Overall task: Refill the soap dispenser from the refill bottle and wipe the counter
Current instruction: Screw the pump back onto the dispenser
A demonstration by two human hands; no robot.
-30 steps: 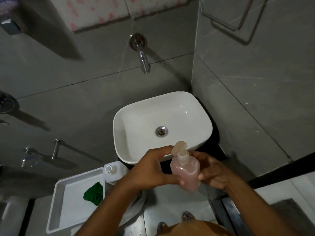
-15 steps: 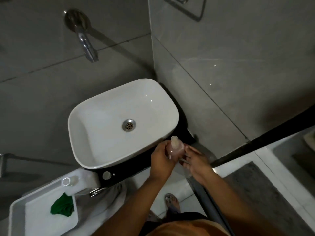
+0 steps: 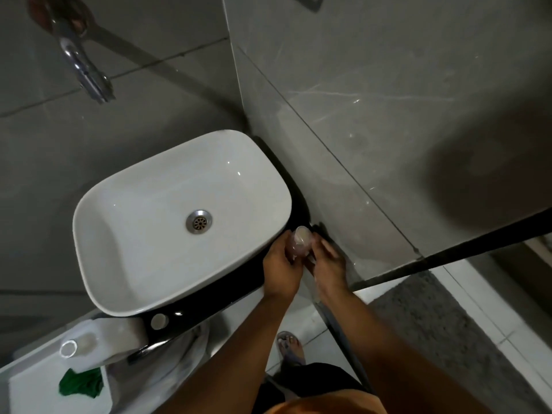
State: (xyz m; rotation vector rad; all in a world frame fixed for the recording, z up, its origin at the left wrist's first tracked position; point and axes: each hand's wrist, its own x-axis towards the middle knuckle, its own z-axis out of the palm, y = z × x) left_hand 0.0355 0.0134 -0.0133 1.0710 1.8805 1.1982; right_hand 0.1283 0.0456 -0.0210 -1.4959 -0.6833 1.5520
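Observation:
The pink soap dispenser [image 3: 299, 241] with its pale pump head stands on the black counter [image 3: 227, 289] at the basin's right corner, against the wall. My left hand [image 3: 280, 268] wraps its left side and my right hand [image 3: 328, 265] holds its right side. The white refill bottle [image 3: 98, 342], its round mouth uncapped, lies at the lower left on a white tray [image 3: 27, 383]. A green cloth [image 3: 80, 382] lies crumpled in that tray. A small white cap [image 3: 159, 321] sits on the counter's front edge.
A white basin [image 3: 143, 234] with a metal drain fills the counter's middle. A chrome tap [image 3: 86, 70] juts from the grey tiled wall above. A grey wall [image 3: 358, 115] closes the right side. My sandalled foot [image 3: 288, 346] stands on the floor below.
Both hands carried the dispenser from in front of me down to the counter's right corner beside the basin. The view swung right and downward.

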